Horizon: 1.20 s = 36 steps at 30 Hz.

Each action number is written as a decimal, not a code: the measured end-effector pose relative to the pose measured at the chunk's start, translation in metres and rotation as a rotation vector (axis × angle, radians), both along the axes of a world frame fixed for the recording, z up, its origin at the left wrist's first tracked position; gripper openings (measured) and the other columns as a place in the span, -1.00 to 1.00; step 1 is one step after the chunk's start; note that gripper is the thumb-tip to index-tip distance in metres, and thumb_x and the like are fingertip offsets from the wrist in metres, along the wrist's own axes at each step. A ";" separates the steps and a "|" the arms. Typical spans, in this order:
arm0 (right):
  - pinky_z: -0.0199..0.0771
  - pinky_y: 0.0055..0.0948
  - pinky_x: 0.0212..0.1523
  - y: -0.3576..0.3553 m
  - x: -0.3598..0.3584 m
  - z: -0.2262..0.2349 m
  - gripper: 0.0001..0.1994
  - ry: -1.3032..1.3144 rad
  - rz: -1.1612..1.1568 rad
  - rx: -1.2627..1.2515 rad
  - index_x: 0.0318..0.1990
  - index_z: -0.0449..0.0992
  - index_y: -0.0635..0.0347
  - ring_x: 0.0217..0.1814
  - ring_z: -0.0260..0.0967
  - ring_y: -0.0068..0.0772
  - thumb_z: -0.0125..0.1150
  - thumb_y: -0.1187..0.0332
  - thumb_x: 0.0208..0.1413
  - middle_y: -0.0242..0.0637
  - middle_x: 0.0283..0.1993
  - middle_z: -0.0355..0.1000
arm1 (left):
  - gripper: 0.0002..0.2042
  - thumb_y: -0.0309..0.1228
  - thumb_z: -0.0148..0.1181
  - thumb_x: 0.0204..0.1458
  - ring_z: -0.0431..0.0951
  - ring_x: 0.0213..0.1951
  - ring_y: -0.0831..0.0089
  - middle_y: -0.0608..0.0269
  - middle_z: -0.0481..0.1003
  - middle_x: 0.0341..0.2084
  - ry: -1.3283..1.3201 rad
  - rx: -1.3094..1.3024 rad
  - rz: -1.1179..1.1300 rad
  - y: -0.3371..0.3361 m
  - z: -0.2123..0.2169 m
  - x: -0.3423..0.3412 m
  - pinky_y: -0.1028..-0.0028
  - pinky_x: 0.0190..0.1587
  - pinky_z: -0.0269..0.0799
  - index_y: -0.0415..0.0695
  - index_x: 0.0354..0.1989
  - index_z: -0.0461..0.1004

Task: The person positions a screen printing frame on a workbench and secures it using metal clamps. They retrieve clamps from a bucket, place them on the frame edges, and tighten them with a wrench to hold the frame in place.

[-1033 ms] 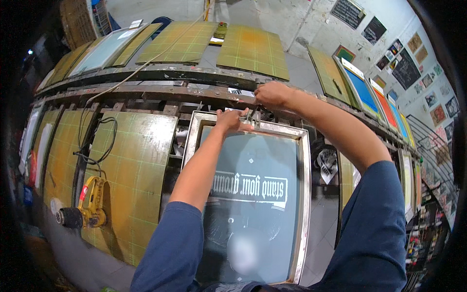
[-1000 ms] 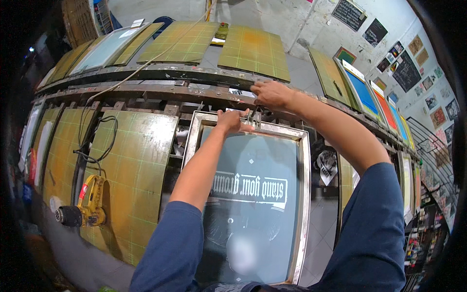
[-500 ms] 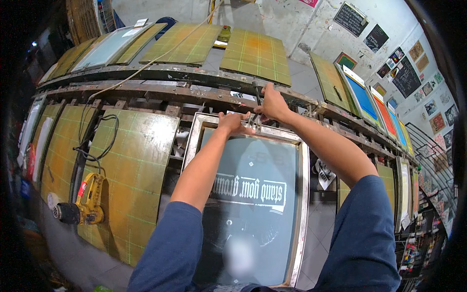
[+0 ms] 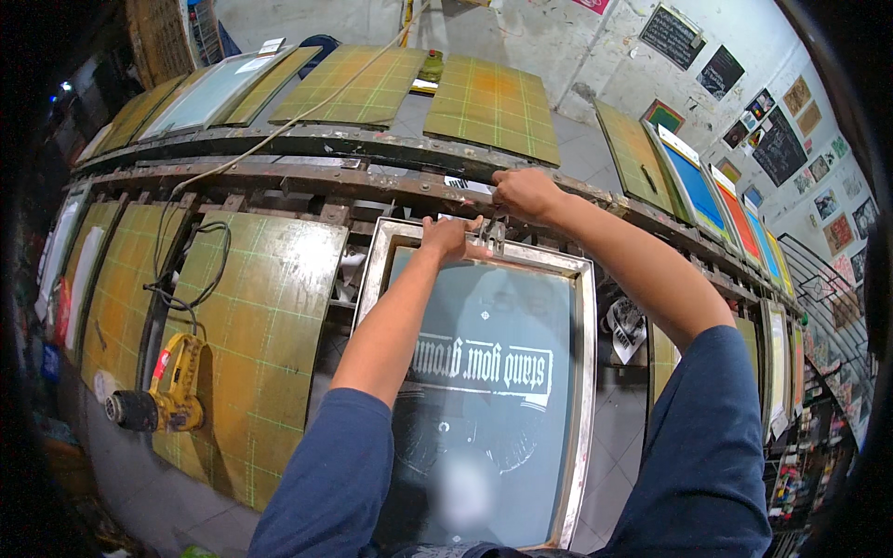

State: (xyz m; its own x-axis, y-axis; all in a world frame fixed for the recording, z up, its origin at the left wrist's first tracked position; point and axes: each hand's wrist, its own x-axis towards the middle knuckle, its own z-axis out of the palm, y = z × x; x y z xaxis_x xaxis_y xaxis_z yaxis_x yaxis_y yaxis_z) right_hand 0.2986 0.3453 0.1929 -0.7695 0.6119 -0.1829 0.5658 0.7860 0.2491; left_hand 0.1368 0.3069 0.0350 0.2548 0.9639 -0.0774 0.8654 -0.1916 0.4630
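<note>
A silk-screen printing frame (image 4: 584, 391) lies before me, its grey-blue mesh carrying pale lettering and line artwork. At its far edge sits a metal clamp (image 4: 493, 234), fixed by the rail. My left hand (image 4: 450, 240) grips the frame's far edge beside this clamp, thumb stretched toward the right. Just above and right of the clamp, my right hand (image 4: 530, 195) is closed around a dark, rod-like metal tool, which the fingers now mostly hide. The tool's lower end meets the clamp, but its exact shape cannot be made out.
Dark steel rails (image 4: 372, 191) run across behind the frame. A yellow heat gun (image 4: 177, 395) with a black cable rests on the left platen (image 4: 251, 344). More green-lined platens (image 4: 493, 107) stand beyond the rails. Coloured screens (image 4: 693, 186) line the right side.
My right hand has swung down and turned over the tool; its rod, upright and visible before, is now mostly covered. My left hand stays at the frame's edge. The view shifts slightly.
</note>
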 end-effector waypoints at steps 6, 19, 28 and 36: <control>0.55 -0.05 -0.10 -0.010 0.001 -0.018 -0.59 0.498 -0.641 -0.196 -0.35 0.55 0.32 -0.10 0.54 0.12 0.52 0.13 -0.14 0.01 -0.17 0.55 | -0.03 0.46 0.25 -0.30 0.39 0.25 0.17 0.18 0.49 0.15 0.047 -0.059 -0.046 -0.001 0.012 0.003 -0.02 0.27 0.01 0.43 0.39 0.21; 0.56 -0.17 -0.15 0.010 0.019 0.007 -0.62 0.188 -0.109 -0.475 0.01 0.55 0.29 -0.21 0.56 0.05 0.33 0.35 0.01 0.02 -0.25 0.59 | -0.04 0.46 0.26 -0.32 0.43 0.20 0.18 0.15 0.55 0.06 0.036 -0.023 -0.041 -0.001 0.007 0.002 0.07 0.20 0.05 0.42 0.37 0.24; 0.58 -0.06 -0.13 -0.015 0.001 0.007 -0.66 0.060 -0.434 -0.008 -0.25 0.67 0.18 -0.13 0.59 0.02 0.46 0.13 -0.11 -0.02 -0.21 0.60 | -0.01 0.46 0.27 -0.34 0.40 0.24 0.15 0.10 0.48 0.15 0.029 -0.060 -0.057 0.002 0.013 0.004 0.12 0.16 0.06 0.35 0.37 0.26; 0.58 -0.03 -0.16 -0.015 -0.002 -0.006 -0.70 0.322 -0.407 -0.006 -0.30 0.61 0.33 -0.16 0.55 0.18 0.43 0.25 -0.06 0.12 -0.25 0.56 | -0.02 0.49 0.23 -0.34 0.37 0.26 0.12 0.06 0.48 0.15 0.027 -0.051 -0.055 -0.003 0.011 0.003 0.03 0.22 0.05 0.35 0.36 0.28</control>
